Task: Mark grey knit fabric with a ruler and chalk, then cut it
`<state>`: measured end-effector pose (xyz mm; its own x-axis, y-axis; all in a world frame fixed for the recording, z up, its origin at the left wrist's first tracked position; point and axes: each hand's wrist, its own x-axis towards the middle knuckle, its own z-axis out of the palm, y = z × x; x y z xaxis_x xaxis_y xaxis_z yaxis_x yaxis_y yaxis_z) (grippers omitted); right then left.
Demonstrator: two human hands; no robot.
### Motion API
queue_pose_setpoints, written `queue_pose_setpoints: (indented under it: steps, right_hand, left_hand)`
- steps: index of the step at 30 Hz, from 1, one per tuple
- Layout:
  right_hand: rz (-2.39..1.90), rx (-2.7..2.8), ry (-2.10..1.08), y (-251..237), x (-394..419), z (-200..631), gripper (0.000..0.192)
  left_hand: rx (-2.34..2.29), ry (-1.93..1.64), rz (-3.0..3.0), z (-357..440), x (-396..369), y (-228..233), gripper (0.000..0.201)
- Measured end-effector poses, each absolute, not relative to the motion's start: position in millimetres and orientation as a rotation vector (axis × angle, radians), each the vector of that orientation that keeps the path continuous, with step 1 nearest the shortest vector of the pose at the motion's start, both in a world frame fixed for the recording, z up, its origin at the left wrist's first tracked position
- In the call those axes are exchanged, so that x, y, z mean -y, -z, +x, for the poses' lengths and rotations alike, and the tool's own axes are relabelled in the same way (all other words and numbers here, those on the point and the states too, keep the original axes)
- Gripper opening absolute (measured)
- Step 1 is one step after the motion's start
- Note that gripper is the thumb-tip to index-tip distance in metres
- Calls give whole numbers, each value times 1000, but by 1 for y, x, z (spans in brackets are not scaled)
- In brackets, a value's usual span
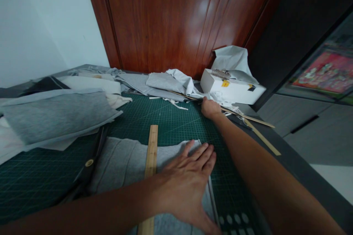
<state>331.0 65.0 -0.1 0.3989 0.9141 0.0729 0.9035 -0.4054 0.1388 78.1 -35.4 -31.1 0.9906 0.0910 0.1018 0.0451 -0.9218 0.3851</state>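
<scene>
My left hand [190, 176] lies spread and flat on a piece of grey fabric [116, 158], near its right edge. A wooden ruler [152, 150] runs lengthwise over that fabric, partly under my left forearm. Farther off, my right hand [210, 108] reaches to the back edge of the green cutting mat [176, 121]. Its fingers are curled beside white scraps and thin wooden strips [260, 136]; what they grip is hidden. Large black-handled scissors [88, 163] rest at the left edge of the fabric.
Folded grey fabric [60, 112] is piled at the left. More grey and white cloth [162, 82] lies along the back, before a reddish wooden panel [165, 18]. A white box [231, 86] with things on top stands at the back right, near a dark cabinet [281, 29].
</scene>
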Motion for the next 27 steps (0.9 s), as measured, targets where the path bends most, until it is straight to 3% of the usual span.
queue_pose_setpoints:
  steps: [6,9,11,17,23,27]
  right_hand:
    - [2689,-1799,-336,-7,-11,313,39]
    - [2659,-1978,-271,-13,44,293,26]
    - [2610,-2097,-162,-12,89,275,23]
    - [2593,-2190,419,21,195,226,48]
    - [2546,-2165,669,25,218,215,17]
    - [2490,-2226,736,21,220,220,12]
  left_hand:
    - [-82,-149,2720,77,36,27,129]
    - [-101,-150,2724,79,37,28,132]
    - [-108,-156,2729,80,38,28,134]
    - [-71,-94,2853,86,36,33,127]
    - [-87,-46,2883,94,34,37,126]
    - [-75,-45,2878,92,33,34,122]
